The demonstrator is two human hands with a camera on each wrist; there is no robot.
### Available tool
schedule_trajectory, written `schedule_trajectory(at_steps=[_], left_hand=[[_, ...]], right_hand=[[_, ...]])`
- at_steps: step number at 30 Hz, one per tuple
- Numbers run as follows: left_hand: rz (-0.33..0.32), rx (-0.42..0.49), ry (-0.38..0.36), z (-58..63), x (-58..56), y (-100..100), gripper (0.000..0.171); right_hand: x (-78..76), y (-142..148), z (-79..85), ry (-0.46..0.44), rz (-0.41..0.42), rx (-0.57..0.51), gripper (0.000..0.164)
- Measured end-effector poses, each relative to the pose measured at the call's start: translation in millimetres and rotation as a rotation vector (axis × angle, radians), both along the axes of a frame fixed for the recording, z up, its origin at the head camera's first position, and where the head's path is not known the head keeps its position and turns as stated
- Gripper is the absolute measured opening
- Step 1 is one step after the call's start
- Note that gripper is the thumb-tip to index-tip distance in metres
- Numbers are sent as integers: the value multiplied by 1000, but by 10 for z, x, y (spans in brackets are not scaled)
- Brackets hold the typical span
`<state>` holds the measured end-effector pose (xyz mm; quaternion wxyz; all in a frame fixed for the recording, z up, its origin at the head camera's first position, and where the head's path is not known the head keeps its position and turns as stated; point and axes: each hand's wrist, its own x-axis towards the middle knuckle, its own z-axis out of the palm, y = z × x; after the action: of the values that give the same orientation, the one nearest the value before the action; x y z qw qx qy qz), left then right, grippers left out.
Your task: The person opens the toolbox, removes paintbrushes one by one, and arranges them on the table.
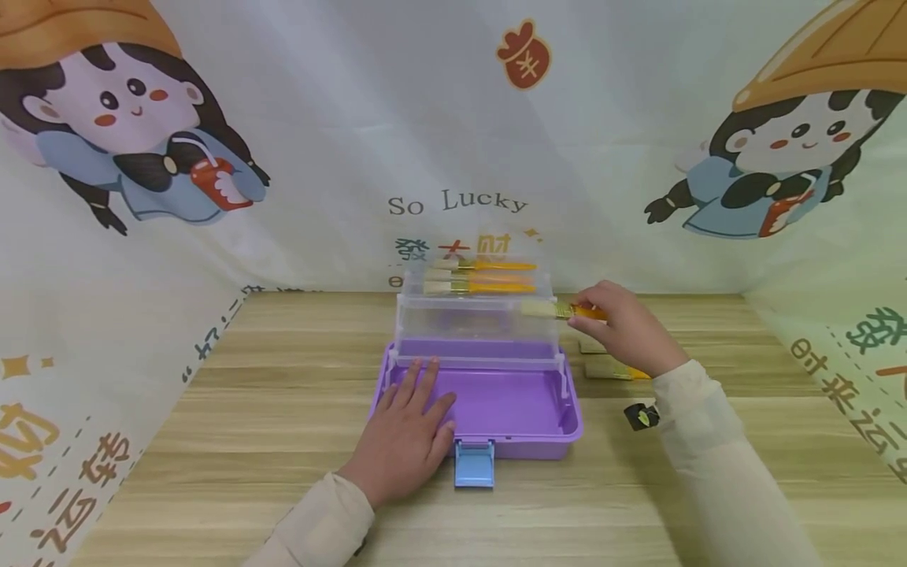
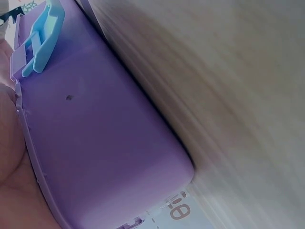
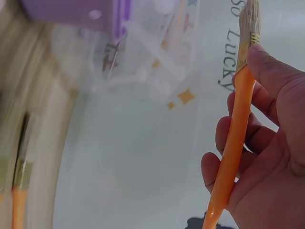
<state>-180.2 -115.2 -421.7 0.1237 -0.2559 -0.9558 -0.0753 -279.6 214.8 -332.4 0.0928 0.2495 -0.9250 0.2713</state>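
Note:
A paintbrush (image 3: 237,126) with an orange handle, gold ferrule and pale bristles is pinched in my right hand (image 1: 627,327). Its bristles overlap the right end of the clear middle tray (image 1: 468,319) in the head view. The purple box (image 1: 510,402) stands unfolded on the table, its two clear trays raised at the back. Several orange-handled paintbrushes (image 1: 501,288) lie in the upper tray. My left hand (image 1: 407,433) rests flat over the box's front left rim, fingers spread into the bottom compartment. Beside it, the blue latch (image 1: 474,465) hangs down at the front.
To the right of the box, under my right forearm, another paintbrush (image 1: 609,370) lies on the wooden table (image 1: 283,409). A small black tag (image 1: 641,416) lies nearer to me. A printed white cloth (image 1: 340,134) stands behind and along both sides.

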Motion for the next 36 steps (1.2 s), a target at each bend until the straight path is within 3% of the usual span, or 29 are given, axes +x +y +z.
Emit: schedule_trajectory(at_steps=[24,36], left_hand=[[-2,3,0,-3,-11,-2,48],[-5,15,-5,-2,-6,-6,49]], right_hand=[[335,677,-528,-55,-19,122,12],[314,913,-762,-86,-9,220,15]])
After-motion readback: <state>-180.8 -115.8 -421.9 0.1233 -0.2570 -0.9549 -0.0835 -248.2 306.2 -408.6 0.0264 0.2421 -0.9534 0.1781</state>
